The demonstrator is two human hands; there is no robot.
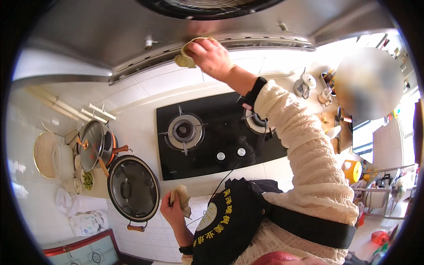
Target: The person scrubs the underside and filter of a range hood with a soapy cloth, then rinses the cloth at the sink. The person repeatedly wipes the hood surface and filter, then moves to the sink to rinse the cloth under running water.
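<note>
With raised arm, my right hand [212, 57] holds a folded yellowish cloth [186, 60] against the lower inner edge of a metal range hood [109, 39]. A narrow slotted channel [261, 43] runs along that edge on both sides of the cloth. Lower down, beside my body, my left hand [174, 210] grips a crumpled beige cloth [181, 197]. It is near the front edge of the counter, to the right of a large lidded pan [134, 188]. Beneath my right arm lies a black glass gas hob [212, 132]; my sleeve partly covers its right burner [256, 122].
A glass-lidded pot [94, 145] and a bowl of green food [87, 180] stand left of the pan. Farther right are a metal pot [304, 84] and a wooden board [326, 121]. A dark cable [221, 183] crosses the hob's front. A blurred patch hides part of the right side.
</note>
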